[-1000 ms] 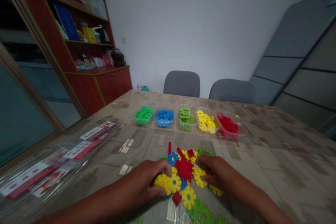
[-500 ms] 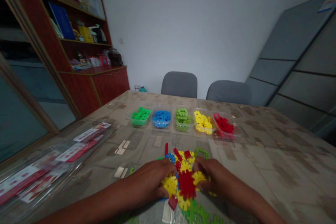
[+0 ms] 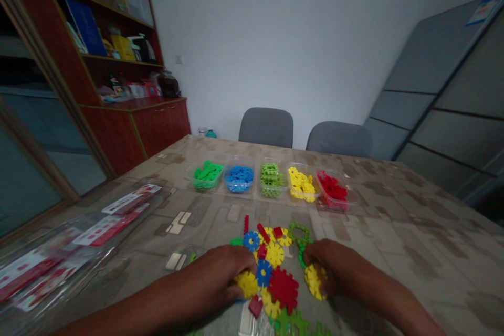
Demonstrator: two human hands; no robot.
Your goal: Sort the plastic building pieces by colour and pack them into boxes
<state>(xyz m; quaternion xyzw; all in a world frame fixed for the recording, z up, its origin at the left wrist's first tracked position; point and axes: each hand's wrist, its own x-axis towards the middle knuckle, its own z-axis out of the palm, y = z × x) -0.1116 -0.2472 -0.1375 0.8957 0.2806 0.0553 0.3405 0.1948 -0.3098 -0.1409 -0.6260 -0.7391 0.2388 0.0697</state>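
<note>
While both hands sit low at the frame's centre, the right hand (image 3: 334,273) is clamped on a yellow toothed plastic disc (image 3: 315,279). The left hand (image 3: 224,278) is curled over the heap of interlocked plastic gear pieces (image 3: 275,273); whether it pinches anything I cannot tell. Judgement: brace the heap and draw one disc straight out. Mid-frame on the desk (image 3: 394,231) are five clear plastic tubs (image 3: 350,202), each holding one colour: green, blue, lime, yellow, red.

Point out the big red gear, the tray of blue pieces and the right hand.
big red gear (image 3: 283,287): head view, the middle of its flat face.
tray of blue pieces (image 3: 238,191): head view, its near wall.
right hand (image 3: 333,269): head view, the back of the hand.
</note>
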